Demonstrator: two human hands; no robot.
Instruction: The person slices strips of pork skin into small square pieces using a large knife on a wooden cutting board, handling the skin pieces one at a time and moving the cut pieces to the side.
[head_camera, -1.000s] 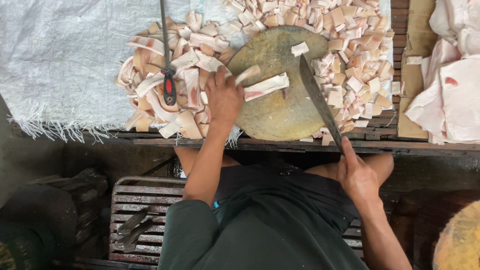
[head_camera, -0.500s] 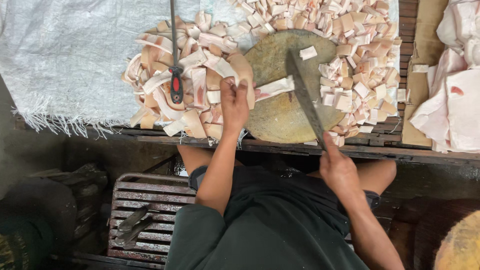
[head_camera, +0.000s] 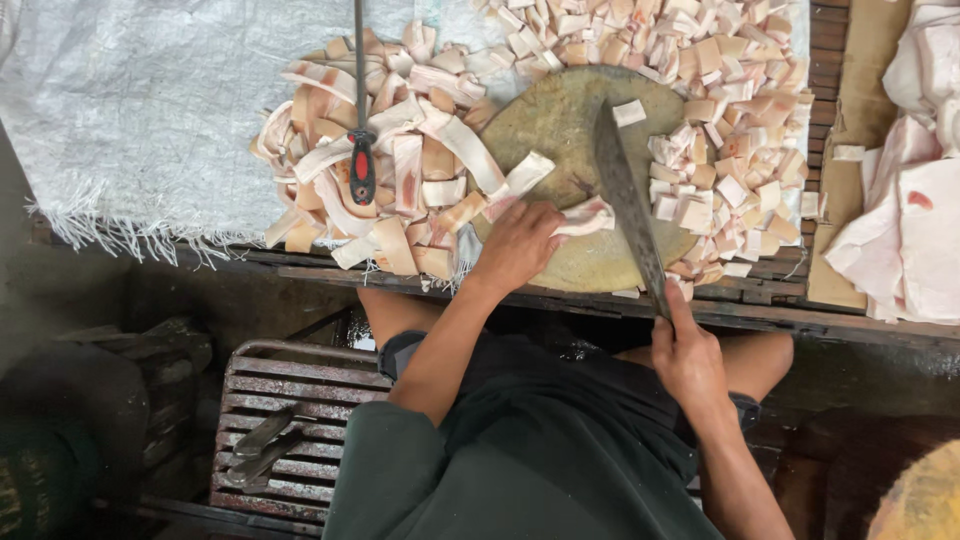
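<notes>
My left hand (head_camera: 517, 243) presses a pale strip of pork fat (head_camera: 583, 217) onto the round wooden chopping block (head_camera: 560, 130). My right hand (head_camera: 688, 357) grips the handle of a long dark cleaver (head_camera: 628, 205), whose blade lies on the block right beside the strip's end. A single cut cube (head_camera: 629, 112) sits on the block's far side.
A heap of uncut strips (head_camera: 400, 180) lies left of the block, with a red-handled sharpening steel (head_camera: 361, 150) on top. Cut cubes (head_camera: 740, 130) pile up right and behind. Large fat slabs (head_camera: 915, 220) sit at far right on cardboard. A woven sack (head_camera: 140, 110) covers the table's left.
The cleaver has swung left and come down onto the block beside the strip. My left hand has slid the strip rightward toward the blade.
</notes>
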